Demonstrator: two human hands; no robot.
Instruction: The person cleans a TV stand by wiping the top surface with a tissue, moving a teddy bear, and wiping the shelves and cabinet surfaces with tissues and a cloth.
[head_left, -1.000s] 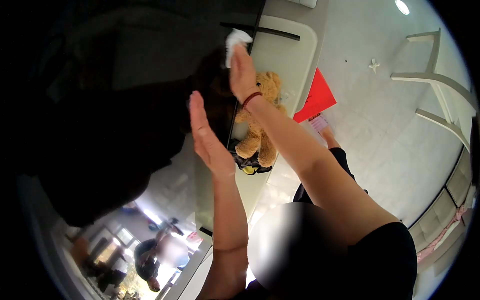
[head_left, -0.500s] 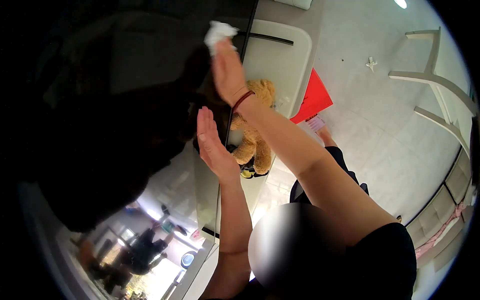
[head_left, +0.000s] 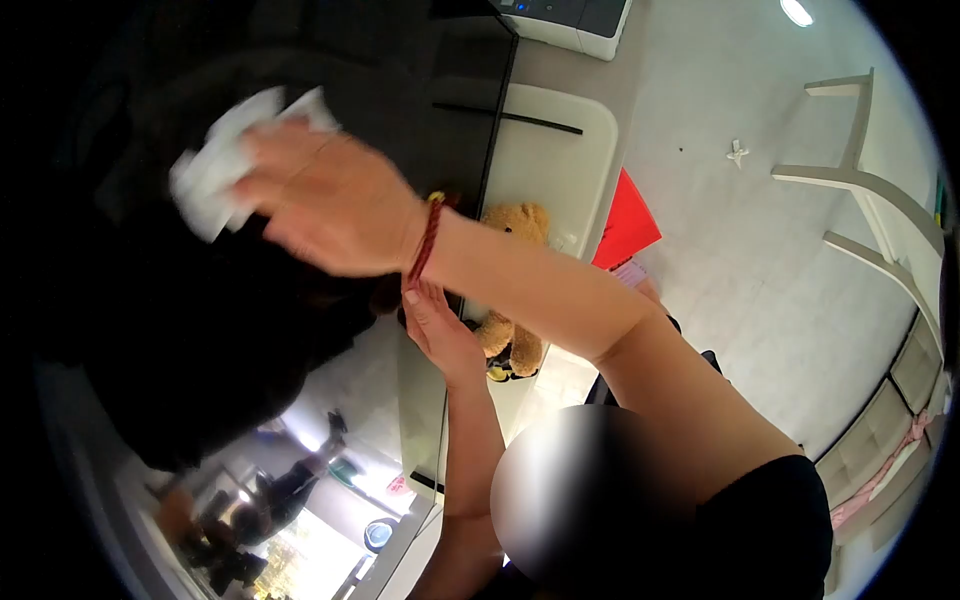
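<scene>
A large glossy black screen (head_left: pixel 410 60) fills the left side. My right hand (head_left: pixel 330 200), with a dark red bracelet at the wrist, presses a crumpled white cloth or tissue (head_left: pixel 215 170) on it, blurred by motion. Lower down, my left hand (head_left: pixel 445 330) is held with its fingers extended at the screen's edge, holding nothing; its fingertips are partly behind my right wrist. A brown teddy bear (head_left: pixel 525 220) lies beside the screen on a pale cabinet top (head_left: pixel 570 180), partly covered by my right forearm.
A white and dark device (head_left: pixel 575 25) stands at the top. On the right are a red sheet (head_left: pixel 628 225) on the floor, a small white scrap (head_left: pixel 737 153), a white chair (head_left: pixel 860 180) and a padded seat (head_left: pixel 880 420). A person's reflection shows at lower left.
My right hand has swept left across the screen with the white cloth, coming nearer the camera. My left hand has moved slightly down and right. The view has shifted, bringing more of the device in.
</scene>
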